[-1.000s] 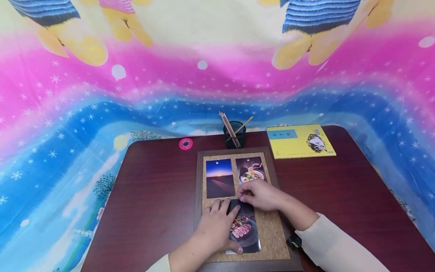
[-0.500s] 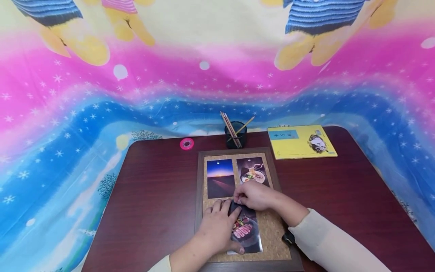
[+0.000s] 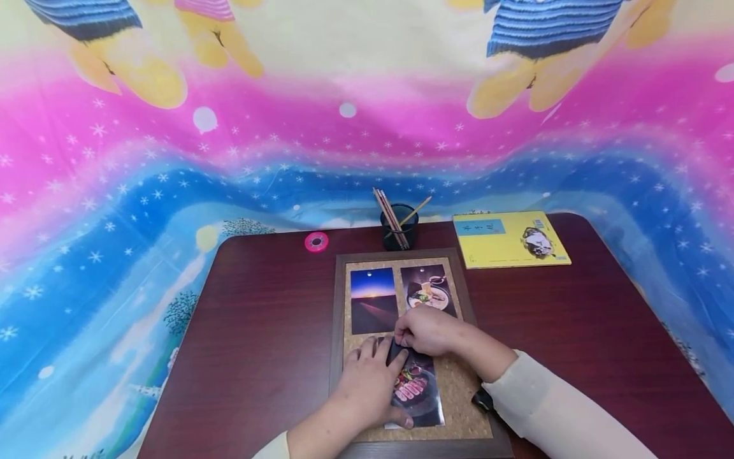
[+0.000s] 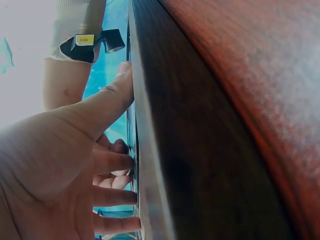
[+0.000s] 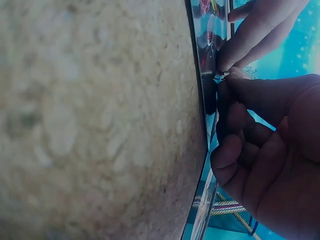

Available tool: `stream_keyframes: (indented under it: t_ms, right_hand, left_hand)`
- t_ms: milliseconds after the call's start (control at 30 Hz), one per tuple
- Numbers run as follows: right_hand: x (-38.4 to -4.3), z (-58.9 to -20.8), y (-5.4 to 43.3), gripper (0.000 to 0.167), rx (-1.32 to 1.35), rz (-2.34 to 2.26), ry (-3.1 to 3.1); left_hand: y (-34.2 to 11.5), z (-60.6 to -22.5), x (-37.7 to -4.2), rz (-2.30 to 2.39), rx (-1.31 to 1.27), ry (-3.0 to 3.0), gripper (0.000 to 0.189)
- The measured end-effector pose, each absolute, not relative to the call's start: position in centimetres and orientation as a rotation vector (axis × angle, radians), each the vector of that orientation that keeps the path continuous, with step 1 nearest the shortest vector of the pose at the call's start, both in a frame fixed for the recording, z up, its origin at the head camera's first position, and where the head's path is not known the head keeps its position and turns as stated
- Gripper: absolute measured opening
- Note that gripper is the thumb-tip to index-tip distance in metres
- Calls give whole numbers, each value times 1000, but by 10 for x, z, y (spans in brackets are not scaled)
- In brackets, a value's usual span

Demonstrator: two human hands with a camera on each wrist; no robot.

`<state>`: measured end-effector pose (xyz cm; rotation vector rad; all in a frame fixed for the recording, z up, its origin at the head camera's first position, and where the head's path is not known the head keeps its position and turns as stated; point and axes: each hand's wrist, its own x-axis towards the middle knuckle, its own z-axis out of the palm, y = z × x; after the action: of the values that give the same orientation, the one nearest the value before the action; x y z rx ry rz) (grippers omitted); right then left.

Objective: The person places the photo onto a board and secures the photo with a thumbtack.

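A framed cork board lies on the table. My left hand presses a photo of sliced meat onto the cork, its fingers straight and spread. At that photo's top edge, my right hand pinches a small pushpin between thumb and forefinger; its metallic tip shows close over the photo in the right wrist view. Above are a sunset photo and a noodle bowl photo, each with a round pin near its top. My right hand overlaps the noodle photo's lower part.
Behind the board stands a dark mesh pen cup with several pencils. A pink tape roll lies left of it, and a yellow book lies to the right. A patterned cloth hangs around the table.
My right hand has shifted slightly left along the lower photo's top edge, then held nearly still. My left hand keeps its place on the photo.
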<state>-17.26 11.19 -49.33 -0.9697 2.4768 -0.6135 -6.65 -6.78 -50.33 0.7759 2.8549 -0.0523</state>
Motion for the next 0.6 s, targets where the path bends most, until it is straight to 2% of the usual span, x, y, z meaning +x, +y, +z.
stream_keyframes:
  t_ms: [600]
  right_hand:
    - [-174,-491,106,21,-945,-484,2476]
  left_hand:
    - [-66,-504,-62,-71,788,2864,123]
